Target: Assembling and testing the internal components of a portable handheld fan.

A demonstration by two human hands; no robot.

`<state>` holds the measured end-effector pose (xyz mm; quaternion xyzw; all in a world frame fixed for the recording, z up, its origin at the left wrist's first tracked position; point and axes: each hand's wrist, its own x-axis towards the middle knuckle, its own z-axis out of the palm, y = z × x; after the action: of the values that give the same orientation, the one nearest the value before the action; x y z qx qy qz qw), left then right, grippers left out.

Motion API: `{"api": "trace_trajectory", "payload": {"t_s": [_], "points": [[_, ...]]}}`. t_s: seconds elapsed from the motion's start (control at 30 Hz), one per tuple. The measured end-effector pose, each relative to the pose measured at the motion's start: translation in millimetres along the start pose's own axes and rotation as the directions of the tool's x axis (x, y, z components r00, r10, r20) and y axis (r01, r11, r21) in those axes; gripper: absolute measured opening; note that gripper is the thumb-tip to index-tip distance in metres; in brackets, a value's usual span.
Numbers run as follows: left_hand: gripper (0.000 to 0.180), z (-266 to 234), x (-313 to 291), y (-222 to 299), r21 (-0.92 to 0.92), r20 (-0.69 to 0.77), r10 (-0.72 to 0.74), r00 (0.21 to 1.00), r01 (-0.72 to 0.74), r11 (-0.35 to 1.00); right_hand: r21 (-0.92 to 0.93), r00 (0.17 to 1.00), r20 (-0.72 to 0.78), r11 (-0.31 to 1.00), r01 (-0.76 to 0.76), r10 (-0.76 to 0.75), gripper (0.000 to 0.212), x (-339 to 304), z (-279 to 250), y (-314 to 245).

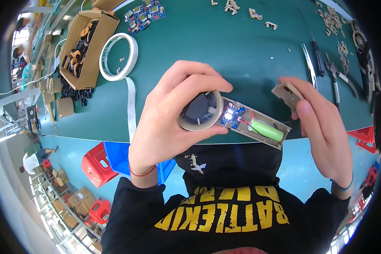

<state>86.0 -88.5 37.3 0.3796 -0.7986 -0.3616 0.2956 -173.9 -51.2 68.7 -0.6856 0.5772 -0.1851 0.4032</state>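
Observation:
My left hand (156, 111) is wrapped round the round head of a beige handheld fan (219, 107), its thumb and fingers on the rim. The fan's handle points right and lies uncovered. Inside it sit a small blue circuit board (233, 116) with a bright light on it and a green cylindrical battery (266, 130); red wire runs between them. My right hand (324, 127) pinches a beige plastic cover piece (287, 97) between thumb and fingers. This piece is up and to the right of the handle's end, apart from it.
A white tape roll (132, 63) with a loose strip lies left, beside a cardboard box (110, 25) of cables. Blue circuit boards (144, 16) and small beige parts (255, 14) are farther back. Tweezers (310, 65), a screwdriver (319, 61) and pliers (343, 76) lie right.

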Motion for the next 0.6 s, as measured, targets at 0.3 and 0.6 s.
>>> {"api": "trace_trajectory", "payload": {"t_s": [0.3, 0.6], "points": [[0.064, -1, 4, -3, 0.001, 0.039, 0.01, 0.999, -0.01, 1.0, -0.258, 0.955, -0.118, 0.937, 0.236, -0.273, 0.057, -6, 32, -28], [0.073, 2, 1, -4, 0.032, 0.03, -0.004, 1.0, 0.003, 0.999, -0.226, 0.863, -0.344, 0.924, 0.308, -0.371, 0.053, -2, 74, -7]]}}
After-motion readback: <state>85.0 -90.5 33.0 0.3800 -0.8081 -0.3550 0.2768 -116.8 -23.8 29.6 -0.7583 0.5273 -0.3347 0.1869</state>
